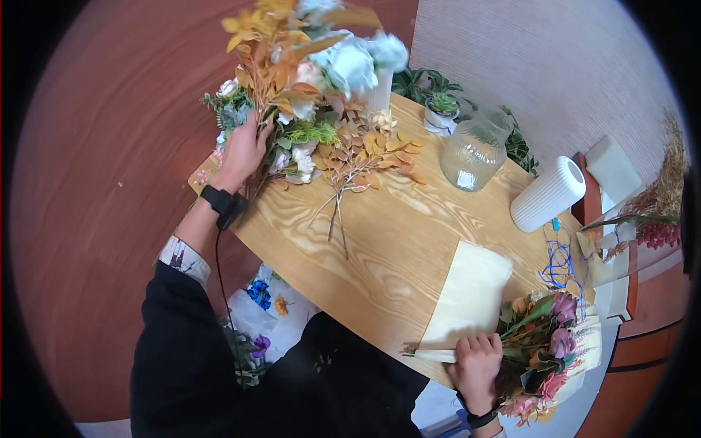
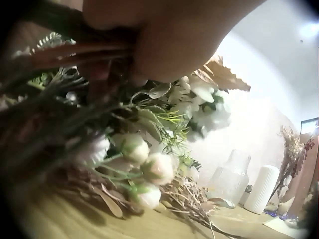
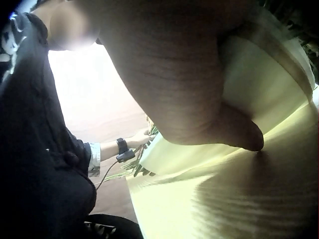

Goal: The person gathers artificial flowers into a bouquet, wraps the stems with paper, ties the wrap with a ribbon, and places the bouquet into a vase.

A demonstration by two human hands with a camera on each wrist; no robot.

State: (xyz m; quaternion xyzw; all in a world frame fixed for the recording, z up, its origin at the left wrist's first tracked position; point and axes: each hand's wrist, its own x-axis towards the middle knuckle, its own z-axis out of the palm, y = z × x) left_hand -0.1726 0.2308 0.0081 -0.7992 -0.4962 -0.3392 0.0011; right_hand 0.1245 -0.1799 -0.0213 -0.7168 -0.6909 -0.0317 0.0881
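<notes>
My left hand point(image 1: 243, 151) grips the stems of a big bunch of artificial flowers point(image 1: 307, 66), orange leaves and white blooms, at the table's far left corner. In the left wrist view the hand point(image 2: 164, 40) holds the stems from above, with white buds point(image 2: 149, 172) hanging below. My right hand point(image 1: 478, 363) curls over the paper-wrapped stem end of a pink and purple bouquet point(image 1: 549, 350) at the near table edge. A cream paper sheet point(image 1: 473, 292) lies under it. In the right wrist view the hand point(image 3: 189, 79) presses on the cream paper point(image 3: 234, 199).
A loose sprig with orange leaves point(image 1: 361, 164) lies mid-table on the wooden table point(image 1: 394, 233). A glass vase point(image 1: 473, 152), a white ribbed vase point(image 1: 548, 193), a small potted plant point(image 1: 442, 109) and blue wire point(image 1: 558, 259) stand toward the far right. More flowers lie on the floor point(image 1: 259, 296).
</notes>
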